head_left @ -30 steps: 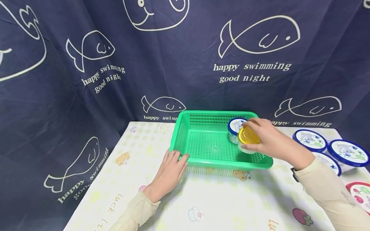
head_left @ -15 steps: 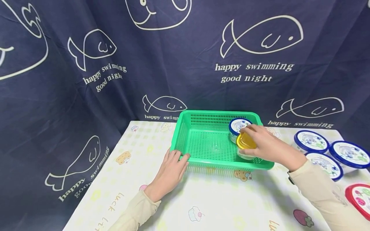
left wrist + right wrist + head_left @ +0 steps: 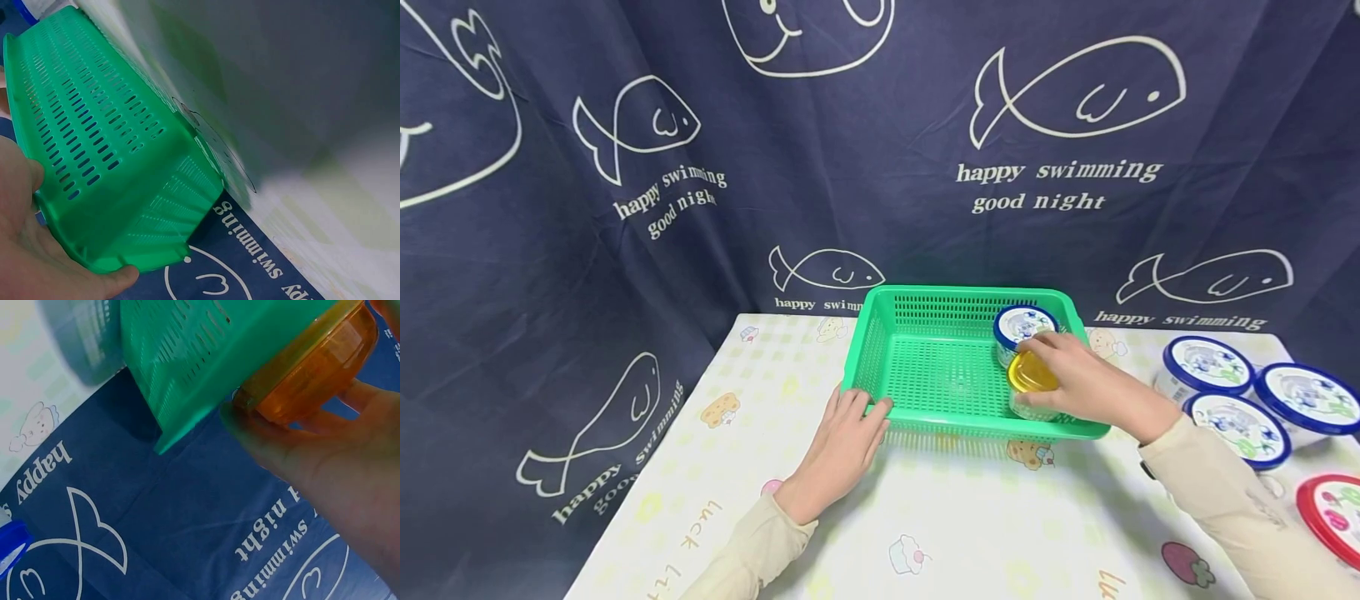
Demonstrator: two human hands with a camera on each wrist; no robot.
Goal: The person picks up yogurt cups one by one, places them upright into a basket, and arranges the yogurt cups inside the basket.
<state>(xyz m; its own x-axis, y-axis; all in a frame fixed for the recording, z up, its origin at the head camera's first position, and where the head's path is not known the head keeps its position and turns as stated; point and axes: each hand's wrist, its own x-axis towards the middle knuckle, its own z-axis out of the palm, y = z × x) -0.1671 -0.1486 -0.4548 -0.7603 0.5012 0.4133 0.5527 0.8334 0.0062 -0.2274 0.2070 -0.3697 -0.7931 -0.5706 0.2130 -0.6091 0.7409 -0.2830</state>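
Observation:
A green perforated plastic basket (image 3: 958,427) stands on the table, with my left hand (image 3: 842,442) gripping the rim at its near left corner. In the left wrist view, the fingers (image 3: 47,262) curl about that basket corner. My right hand (image 3: 1086,383) holds a small clear tub with a yellow lid (image 3: 1028,373) inside the basket's right part. The lid looks orange in the right wrist view, where the fingers and thumb lie round it. Behind this tub, in the basket's back right, sits a tub with a blue-rimmed lid (image 3: 1025,323).
Three more blue-lidded tubs (image 3: 1208,364) stand close together on the right of the table. A red-rimmed tub (image 3: 1333,517) is nearer, at the right edge of view, partly cut off. A dark blue curtain (image 3: 850,167) with white fish hangs behind the table (image 3: 970,517).
My right hand has moved the yellow-lidded tub slightly left and lower within the basket, nearer its front wall. My left hand stays at the rim.

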